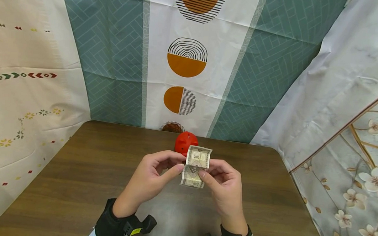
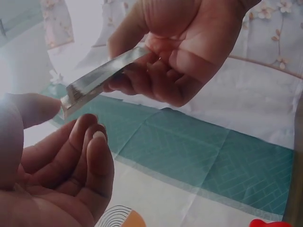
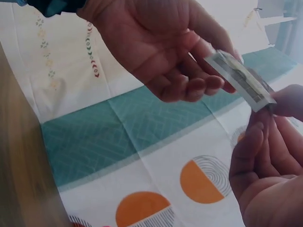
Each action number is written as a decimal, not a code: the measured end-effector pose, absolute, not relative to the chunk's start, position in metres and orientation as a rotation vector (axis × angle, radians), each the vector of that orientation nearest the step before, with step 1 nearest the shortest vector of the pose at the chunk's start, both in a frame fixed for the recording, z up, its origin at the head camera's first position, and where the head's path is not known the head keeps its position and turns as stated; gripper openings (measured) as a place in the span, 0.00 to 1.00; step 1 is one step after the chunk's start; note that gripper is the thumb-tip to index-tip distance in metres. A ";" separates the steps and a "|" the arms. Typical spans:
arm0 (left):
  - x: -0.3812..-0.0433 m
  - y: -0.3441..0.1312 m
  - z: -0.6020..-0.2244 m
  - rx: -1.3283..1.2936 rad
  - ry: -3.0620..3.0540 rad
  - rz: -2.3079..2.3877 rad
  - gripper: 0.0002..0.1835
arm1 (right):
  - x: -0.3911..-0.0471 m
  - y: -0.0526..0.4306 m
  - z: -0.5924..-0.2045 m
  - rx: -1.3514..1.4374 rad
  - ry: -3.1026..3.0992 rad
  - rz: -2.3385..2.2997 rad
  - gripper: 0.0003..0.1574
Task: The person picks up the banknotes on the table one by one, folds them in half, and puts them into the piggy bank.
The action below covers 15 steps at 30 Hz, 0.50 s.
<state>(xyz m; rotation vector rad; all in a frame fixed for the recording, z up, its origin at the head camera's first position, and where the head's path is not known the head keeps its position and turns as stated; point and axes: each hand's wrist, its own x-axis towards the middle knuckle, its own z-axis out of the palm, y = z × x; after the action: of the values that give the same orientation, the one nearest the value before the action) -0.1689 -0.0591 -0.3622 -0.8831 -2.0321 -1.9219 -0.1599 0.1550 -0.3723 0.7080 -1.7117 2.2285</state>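
Note:
Between both hands, in the middle of the head view, is a worn paper banknote [image 1: 197,157] with a crease across its middle. My right hand [image 1: 225,186] pinches its right edge, thumb on the near face. At the opposite edge is my left hand [image 1: 150,176], its thumb tip against the paper and fingers curled behind. In the left wrist view the banknote [image 2: 104,73] appears nearly edge-on, its end at the left thumb [image 2: 42,109]. The right wrist view shows the banknote [image 3: 241,80] at the right thumb and fingertips [image 3: 262,118]. Behind it stands a red piggy bank [image 1: 186,141], partly covered.
A brown wooden table [image 1: 60,182] spreads under the hands. Patterned cloth [image 1: 115,57] hangs along its far edge, with a floral cloth [image 1: 349,176] at the right and an embroidered one [image 1: 31,131] at the left. Each wrist wears a black strap with a camera [image 1: 148,224].

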 end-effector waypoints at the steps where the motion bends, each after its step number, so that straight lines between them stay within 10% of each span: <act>1: -0.169 -0.059 -0.362 -0.882 -2.041 -1.924 0.09 | -0.160 0.154 -0.372 0.695 -1.688 2.246 0.19; 15: -0.170 -0.055 -0.365 -0.926 -1.955 -2.057 0.07 | -0.159 0.154 -0.373 0.711 -1.698 2.280 0.19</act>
<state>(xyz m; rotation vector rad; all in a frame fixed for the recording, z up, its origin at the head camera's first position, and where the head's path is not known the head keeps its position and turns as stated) -0.1699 -0.0553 -0.3645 -0.9263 -1.9546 -2.0568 -0.1590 0.1538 -0.3729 0.7113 -1.6976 2.2797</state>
